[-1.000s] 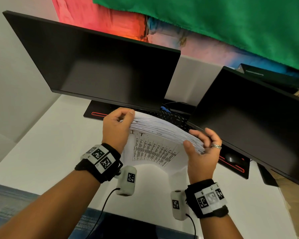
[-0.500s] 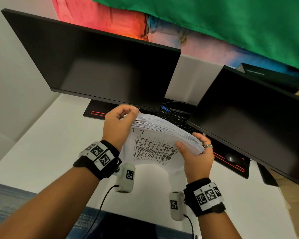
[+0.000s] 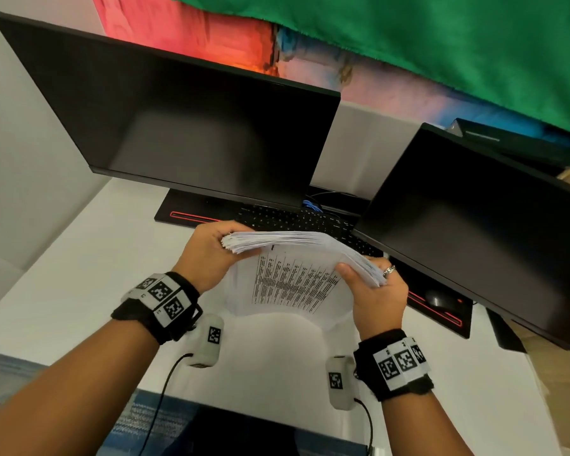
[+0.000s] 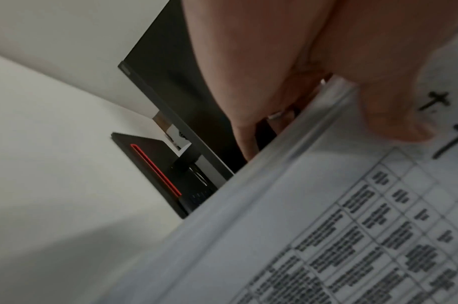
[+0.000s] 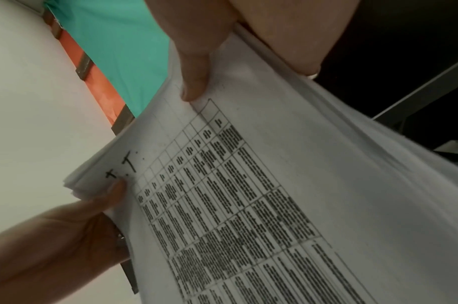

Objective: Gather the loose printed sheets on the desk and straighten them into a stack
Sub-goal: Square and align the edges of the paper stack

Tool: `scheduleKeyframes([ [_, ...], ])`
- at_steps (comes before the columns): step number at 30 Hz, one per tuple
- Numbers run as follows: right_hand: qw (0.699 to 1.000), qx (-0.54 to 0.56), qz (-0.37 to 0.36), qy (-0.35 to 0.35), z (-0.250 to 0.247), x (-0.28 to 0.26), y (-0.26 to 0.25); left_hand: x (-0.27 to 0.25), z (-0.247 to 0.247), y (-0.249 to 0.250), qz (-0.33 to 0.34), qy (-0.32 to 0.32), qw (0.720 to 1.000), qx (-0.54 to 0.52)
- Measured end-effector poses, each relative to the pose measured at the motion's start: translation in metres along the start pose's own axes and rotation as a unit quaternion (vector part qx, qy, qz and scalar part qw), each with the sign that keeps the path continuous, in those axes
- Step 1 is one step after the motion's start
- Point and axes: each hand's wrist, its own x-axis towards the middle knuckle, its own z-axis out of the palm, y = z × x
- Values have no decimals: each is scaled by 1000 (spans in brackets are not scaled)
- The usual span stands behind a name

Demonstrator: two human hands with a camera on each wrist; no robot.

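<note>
A thick stack of printed sheets (image 3: 297, 271) stands on its lower edge on the white desk (image 3: 63, 291), its facing page covered by a printed table. My left hand (image 3: 211, 251) grips the stack's upper left corner, thumb on the front page. My right hand (image 3: 372, 284) grips the upper right corner, thumb in front, ringed fingers behind. The top edges fan unevenly. In the left wrist view the thumb (image 4: 394, 115) presses the stack (image 4: 300, 236). In the right wrist view my right thumb (image 5: 194, 82) lies on the stack (image 5: 274, 185) and my left hand (image 5: 66, 236) holds the far corner.
Two dark monitors (image 3: 195, 133) (image 3: 481, 232) hang close behind the stack. A black keyboard (image 3: 297, 222) lies on a black red-trimmed mat (image 3: 191, 215) under them, and a mouse (image 3: 436, 299) sits at the right. The desk's front edge (image 3: 244, 399) is near my wrists.
Both hands have slid down and tightened on the stack's top corners; the right fingers, open a second ago, now wrap behind the sheets. The sheets' top edges sit closer together.
</note>
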Motion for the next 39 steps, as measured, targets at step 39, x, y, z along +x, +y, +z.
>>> scheduleKeyframes([
  [39,996,78,-7,44,5,-19,-1,3,20,17,-10,149,985,-81],
])
